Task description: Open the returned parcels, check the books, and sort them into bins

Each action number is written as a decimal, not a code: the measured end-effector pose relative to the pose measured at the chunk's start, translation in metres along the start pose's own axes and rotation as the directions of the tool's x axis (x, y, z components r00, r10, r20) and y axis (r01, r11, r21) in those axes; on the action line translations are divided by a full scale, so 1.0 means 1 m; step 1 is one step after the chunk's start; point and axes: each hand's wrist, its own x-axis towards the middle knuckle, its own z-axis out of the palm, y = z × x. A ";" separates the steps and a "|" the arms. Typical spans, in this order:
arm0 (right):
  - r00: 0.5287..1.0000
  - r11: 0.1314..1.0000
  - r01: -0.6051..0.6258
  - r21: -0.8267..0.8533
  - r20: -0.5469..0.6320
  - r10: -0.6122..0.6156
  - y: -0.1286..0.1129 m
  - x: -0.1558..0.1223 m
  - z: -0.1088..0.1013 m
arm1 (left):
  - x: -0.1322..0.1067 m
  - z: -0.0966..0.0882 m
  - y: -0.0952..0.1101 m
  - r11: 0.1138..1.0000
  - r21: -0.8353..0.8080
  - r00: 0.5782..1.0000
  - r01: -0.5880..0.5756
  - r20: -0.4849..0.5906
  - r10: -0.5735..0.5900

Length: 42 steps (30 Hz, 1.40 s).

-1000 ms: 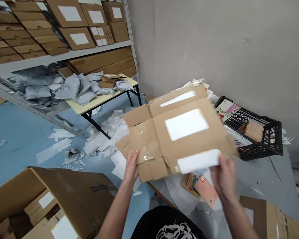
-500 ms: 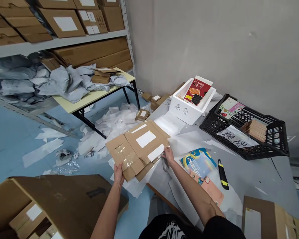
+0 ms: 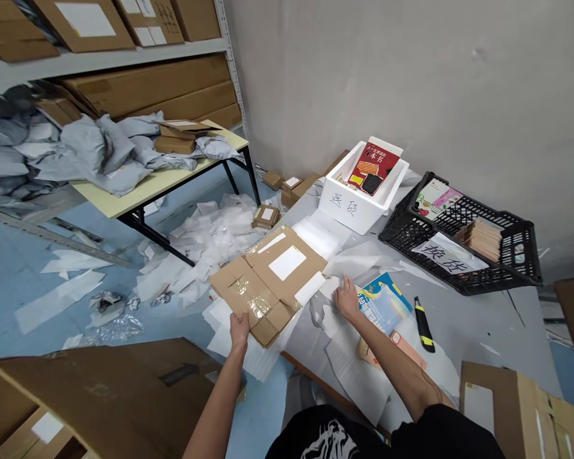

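Note:
A flattened cardboard box [image 3: 249,268], with white labels and shiny clear tape, lies at the table's left edge and reaches out past it. My left hand [image 3: 240,331] grips its near corner. Apart from the cardboard, my right hand [image 3: 347,298] is over the white wrapping sheets [image 3: 337,331], fingers stretched out and holding nothing. Just right of that hand lies a blue and yellow book [image 3: 387,299], partly covered by a translucent sheet. My right forearm partly hides a peach-coloured item [image 3: 408,352]. A black and yellow utility knife [image 3: 424,325] rests to the right.
Behind stand a white foam box [image 3: 349,210] with a red book and a black crate [image 3: 463,280] with books. A big open carton [image 3: 124,389] is at lower left, another carton [image 3: 516,408] at lower right. Paper scraps [image 3: 205,236] litter the floor by a yellow table [image 3: 172,182] of parcels.
My right hand has let go of the cardboard's right edge and moved right, over the wrapping sheets. My left hand still holds the near corner. The view has shifted slightly.

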 end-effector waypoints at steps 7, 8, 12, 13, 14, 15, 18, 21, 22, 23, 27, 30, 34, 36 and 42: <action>0.981 0.999 -0.003 -0.048 -0.194 -0.007 0.011 -0.004 -0.032 | -0.039 0.019 0.052 0.688 0.642 0.897 -0.339 0.001 0.442; 0.973 1.000 -0.007 -0.027 -0.231 0.000 0.012 -0.006 -0.034 | -0.047 0.033 0.064 0.547 0.683 0.831 -0.484 0.164 0.531; 0.933 0.992 -0.019 0.123 -0.354 0.062 0.016 -0.025 -0.038 | -0.074 0.118 0.110 0.152 0.511 0.502 -0.846 0.668 0.550; 0.926 0.986 -0.021 0.168 -0.369 0.083 0.017 -0.033 -0.037 | -0.079 0.143 0.119 0.078 0.462 0.432 -0.883 0.739 0.517; 0.920 0.977 -0.030 0.211 -0.377 0.110 0.018 -0.043 -0.036 | -0.083 0.167 0.126 0.013 0.428 0.384 -0.903 0.797 0.467; 0.915 0.967 -0.046 0.250 -0.378 0.141 0.021 -0.054 -0.035 | -0.085 0.190 0.131 -0.045 0.405 0.355 -0.913 0.843 0.404; 0.898 0.936 -0.126 0.329 -0.363 0.248 0.039 -0.092 -0.027 | -0.091 0.243 0.132 -0.167 0.343 0.301 -0.924 0.924 0.234; 0.846 0.898 -0.251 0.361 -0.370 0.385 0.075 -0.135 -0.019 | -0.096 0.271 0.119 -0.233 0.257 0.232 -0.938 0.964 0.130; 0.815 0.882 -0.303 0.362 -0.381 0.436 0.091 -0.150 -0.016 | -0.098 0.276 0.113 -0.255 0.234 0.216 -0.938 0.971 0.098; 0.780 0.864 -0.354 0.359 -0.396 0.484 0.107 -0.165 -0.015 | -0.101 0.278 0.107 -0.277 0.218 0.207 -0.936 0.976 0.070; 0.641 0.789 -0.514 0.336 -0.461 0.613 0.165 -0.226 -0.017 | -0.108 0.282 0.091 -0.355 0.187 0.203 -0.916 0.979 -0.009; 0.587 0.768 -0.541 0.343 -0.499 0.637 0.191 -0.261 -0.023 | -0.109 0.289 0.088 -0.392 0.174 0.214 -0.904 0.975 -0.062; 0.572 0.769 -0.529 0.358 -0.519 0.635 0.208 -0.291 -0.030 | -0.115 0.302 0.089 -0.415 0.195 0.254 -0.889 0.963 -0.091; 0.558 0.765 -0.520 0.380 -0.528 0.641 0.215 -0.302 -0.031 | -0.124 0.304 0.086 -0.422 0.229 0.282 -0.877 0.957 -0.067; 0.533 0.768 -0.456 0.450 -0.553 0.641 0.234 -0.322 -0.044 | -0.150 0.295 0.075 -0.441 0.285 0.323 -0.851 0.946 -0.011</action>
